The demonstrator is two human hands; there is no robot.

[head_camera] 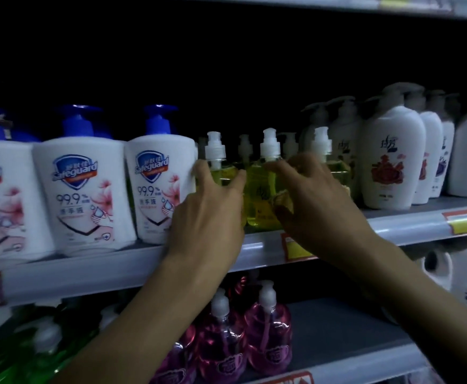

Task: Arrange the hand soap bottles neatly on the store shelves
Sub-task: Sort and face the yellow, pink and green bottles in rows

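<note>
Two bare forearms reach up from below: the left hand wraps the left yellow bottle, and the right hand curls over the shoulder of the middle yellow bottle, hiding much of the right yellow bottle. The three are clear, filled with yellow-green soap and capped with white pumps, standing upright in a row at the front of the grey shelf, more behind them. Blue-pumped Safeguard bottles stand left, white bottles right, pink bottles on the shelf below; the back is dark.
</note>
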